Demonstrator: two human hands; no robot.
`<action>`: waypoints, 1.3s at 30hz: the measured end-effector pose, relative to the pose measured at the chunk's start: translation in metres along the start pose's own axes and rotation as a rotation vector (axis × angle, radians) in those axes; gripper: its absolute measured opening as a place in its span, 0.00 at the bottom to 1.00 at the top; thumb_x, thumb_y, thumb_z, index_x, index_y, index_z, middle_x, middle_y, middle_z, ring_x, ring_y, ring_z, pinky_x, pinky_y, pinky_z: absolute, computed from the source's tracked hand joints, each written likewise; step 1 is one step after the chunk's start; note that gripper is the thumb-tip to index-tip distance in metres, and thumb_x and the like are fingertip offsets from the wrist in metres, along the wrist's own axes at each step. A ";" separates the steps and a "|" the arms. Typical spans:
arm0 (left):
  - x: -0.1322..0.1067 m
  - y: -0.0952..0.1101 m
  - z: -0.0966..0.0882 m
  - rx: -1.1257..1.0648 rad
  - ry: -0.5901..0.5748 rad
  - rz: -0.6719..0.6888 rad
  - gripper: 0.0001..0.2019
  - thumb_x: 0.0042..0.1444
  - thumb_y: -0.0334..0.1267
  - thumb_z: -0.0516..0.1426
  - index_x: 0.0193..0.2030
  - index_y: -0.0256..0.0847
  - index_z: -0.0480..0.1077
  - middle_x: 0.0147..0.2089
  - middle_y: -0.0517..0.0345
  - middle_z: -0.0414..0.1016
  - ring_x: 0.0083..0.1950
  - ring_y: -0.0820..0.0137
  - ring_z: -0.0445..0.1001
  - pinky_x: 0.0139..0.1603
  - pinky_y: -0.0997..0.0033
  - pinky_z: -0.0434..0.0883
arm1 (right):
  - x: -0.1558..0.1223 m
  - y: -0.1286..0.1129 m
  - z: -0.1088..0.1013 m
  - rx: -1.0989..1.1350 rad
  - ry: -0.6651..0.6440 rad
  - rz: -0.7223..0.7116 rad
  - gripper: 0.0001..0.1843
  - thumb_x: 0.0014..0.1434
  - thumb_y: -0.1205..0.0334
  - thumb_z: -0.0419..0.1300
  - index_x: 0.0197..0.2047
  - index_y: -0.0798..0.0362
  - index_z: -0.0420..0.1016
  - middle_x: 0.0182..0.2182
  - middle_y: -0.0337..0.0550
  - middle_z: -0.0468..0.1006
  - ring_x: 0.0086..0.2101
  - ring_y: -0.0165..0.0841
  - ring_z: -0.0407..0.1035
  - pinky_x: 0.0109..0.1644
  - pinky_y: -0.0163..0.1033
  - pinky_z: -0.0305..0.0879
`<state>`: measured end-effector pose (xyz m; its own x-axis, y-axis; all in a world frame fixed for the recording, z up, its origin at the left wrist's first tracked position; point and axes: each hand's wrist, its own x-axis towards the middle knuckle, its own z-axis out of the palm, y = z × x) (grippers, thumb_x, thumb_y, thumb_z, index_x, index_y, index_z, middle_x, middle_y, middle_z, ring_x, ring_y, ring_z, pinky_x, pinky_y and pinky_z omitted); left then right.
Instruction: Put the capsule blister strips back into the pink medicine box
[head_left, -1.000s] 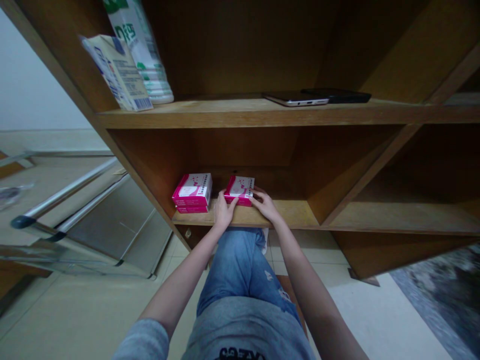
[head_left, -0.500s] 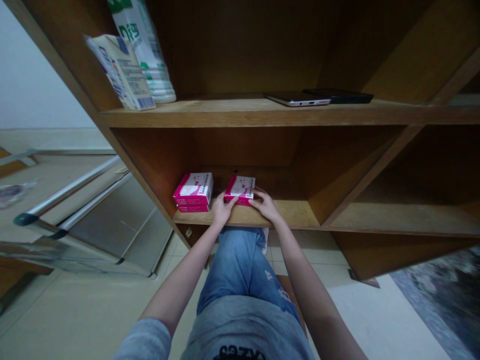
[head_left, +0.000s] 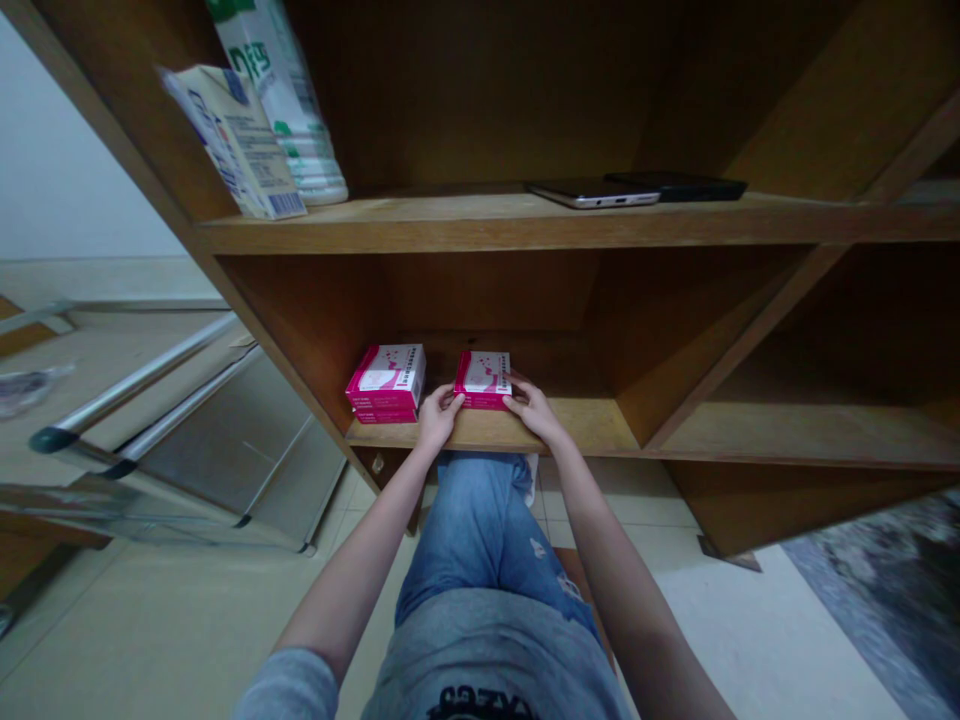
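Currently I log the pink box [head_left: 483, 380] lengthwise left-right between the left hand [head_left: 439, 418] and right hand [head_left: 534, 412], both half-open at its ends, grip unconfirmed.

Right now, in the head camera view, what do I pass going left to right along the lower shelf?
Stack of pink boxes, left hand, single pink box, right hand, wooden shelf divider

The head-worn camera looks forward and down — over the lap [head_left: 480, 530], close onto a wooden shelf [head_left: 525, 228] — framing the left hand [head_left: 439, 420] and right hand [head_left: 534, 412] centrally.
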<state>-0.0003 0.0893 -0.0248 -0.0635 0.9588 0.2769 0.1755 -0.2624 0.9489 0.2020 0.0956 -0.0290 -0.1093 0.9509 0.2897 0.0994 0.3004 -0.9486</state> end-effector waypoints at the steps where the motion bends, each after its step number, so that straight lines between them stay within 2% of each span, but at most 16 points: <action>1: 0.000 0.001 0.001 0.005 0.005 -0.003 0.15 0.52 0.40 0.58 0.44 0.35 0.71 0.45 0.47 0.78 0.45 0.64 0.77 0.51 0.61 0.71 | 0.000 0.000 0.000 0.022 0.002 0.006 0.28 0.49 0.51 0.63 0.53 0.51 0.71 0.60 0.49 0.64 0.56 0.40 0.63 0.56 0.45 0.63; 6: -0.012 0.018 0.003 0.066 0.010 -0.004 0.18 0.51 0.38 0.59 0.49 0.35 0.70 0.49 0.46 0.76 0.47 0.64 0.76 0.52 0.60 0.71 | -0.005 -0.007 0.001 0.112 0.000 0.020 0.26 0.46 0.50 0.65 0.48 0.52 0.75 0.53 0.51 0.73 0.52 0.42 0.67 0.57 0.50 0.62; 8: -0.023 0.035 0.004 0.179 0.024 0.053 0.24 0.51 0.40 0.59 0.55 0.37 0.67 0.54 0.45 0.72 0.51 0.62 0.74 0.53 0.61 0.70 | -0.011 -0.014 0.002 0.151 0.013 0.015 0.27 0.46 0.49 0.65 0.49 0.52 0.74 0.53 0.50 0.72 0.52 0.43 0.68 0.58 0.51 0.61; 11: -0.040 0.074 0.001 0.398 0.122 0.182 0.24 0.53 0.44 0.58 0.57 0.41 0.65 0.55 0.48 0.72 0.55 0.60 0.70 0.56 0.57 0.66 | -0.020 -0.035 0.006 0.239 0.064 0.002 0.31 0.47 0.49 0.65 0.54 0.51 0.71 0.56 0.50 0.69 0.53 0.43 0.67 0.58 0.51 0.62; 15: -0.049 0.128 -0.016 0.499 0.226 0.378 0.23 0.57 0.47 0.54 0.57 0.40 0.65 0.57 0.49 0.70 0.57 0.61 0.67 0.60 0.57 0.61 | -0.017 -0.076 0.020 0.322 0.060 -0.089 0.34 0.50 0.48 0.63 0.59 0.50 0.64 0.59 0.50 0.65 0.56 0.43 0.62 0.59 0.51 0.61; 18: -0.040 0.144 -0.039 0.448 0.325 0.383 0.20 0.59 0.47 0.51 0.55 0.41 0.67 0.54 0.52 0.73 0.56 0.63 0.69 0.59 0.59 0.62 | -0.002 -0.103 0.039 0.355 0.006 -0.184 0.34 0.49 0.49 0.65 0.58 0.49 0.65 0.61 0.47 0.63 0.59 0.41 0.59 0.62 0.49 0.56; 21: -0.026 0.134 -0.067 0.336 0.427 0.288 0.20 0.60 0.49 0.50 0.54 0.42 0.66 0.54 0.52 0.72 0.53 0.65 0.71 0.56 0.64 0.65 | 0.017 -0.113 0.067 0.402 -0.084 -0.229 0.33 0.47 0.49 0.66 0.56 0.48 0.67 0.60 0.45 0.63 0.59 0.40 0.58 0.63 0.49 0.53; 24: -0.016 0.108 -0.091 0.292 0.513 0.200 0.19 0.59 0.50 0.50 0.51 0.42 0.67 0.51 0.53 0.74 0.51 0.66 0.72 0.55 0.66 0.66 | 0.028 -0.109 0.097 0.406 -0.191 -0.200 0.34 0.45 0.49 0.67 0.56 0.48 0.68 0.60 0.44 0.64 0.60 0.40 0.57 0.63 0.50 0.52; 27: -0.012 0.082 -0.107 0.240 0.565 0.123 0.18 0.58 0.50 0.50 0.48 0.41 0.67 0.47 0.52 0.75 0.48 0.66 0.73 0.52 0.66 0.68 | 0.031 -0.098 0.122 0.394 -0.258 -0.141 0.35 0.44 0.49 0.67 0.56 0.47 0.68 0.60 0.42 0.64 0.60 0.41 0.56 0.63 0.51 0.53; 29: -0.011 0.071 -0.111 0.218 0.574 0.127 0.18 0.58 0.50 0.51 0.50 0.42 0.66 0.48 0.52 0.74 0.49 0.67 0.73 0.52 0.67 0.68 | 0.030 -0.092 0.132 0.387 -0.258 -0.116 0.35 0.45 0.51 0.66 0.57 0.47 0.68 0.60 0.42 0.63 0.61 0.41 0.55 0.63 0.51 0.53; 32: -0.008 0.064 -0.113 0.208 0.593 0.134 0.18 0.58 0.49 0.51 0.51 0.43 0.65 0.49 0.52 0.73 0.50 0.67 0.72 0.53 0.67 0.67 | 0.027 -0.088 0.137 0.374 -0.251 -0.110 0.35 0.46 0.52 0.66 0.58 0.46 0.66 0.63 0.41 0.59 0.61 0.41 0.53 0.63 0.50 0.54; 35: -0.011 0.067 -0.114 0.195 0.583 0.136 0.18 0.59 0.48 0.51 0.52 0.42 0.64 0.50 0.50 0.72 0.51 0.67 0.71 0.55 0.66 0.66 | 0.021 -0.087 0.133 0.390 -0.236 -0.090 0.40 0.44 0.51 0.67 0.61 0.43 0.62 0.64 0.40 0.55 0.62 0.41 0.52 0.62 0.51 0.54; 37: -0.022 0.073 -0.110 0.205 0.606 0.178 0.20 0.58 0.47 0.52 0.54 0.41 0.62 0.54 0.48 0.69 0.55 0.66 0.69 0.58 0.65 0.64 | 0.010 -0.087 0.128 0.432 -0.180 -0.046 0.43 0.42 0.51 0.68 0.61 0.41 0.60 0.64 0.40 0.55 0.62 0.41 0.53 0.62 0.52 0.54; 39: -0.042 0.085 -0.099 0.255 0.679 0.245 0.22 0.57 0.45 0.54 0.57 0.40 0.61 0.59 0.45 0.65 0.59 0.65 0.66 0.61 0.63 0.61 | -0.009 -0.086 0.125 0.513 -0.120 0.020 0.42 0.43 0.51 0.68 0.61 0.41 0.60 0.63 0.43 0.59 0.60 0.42 0.56 0.61 0.52 0.55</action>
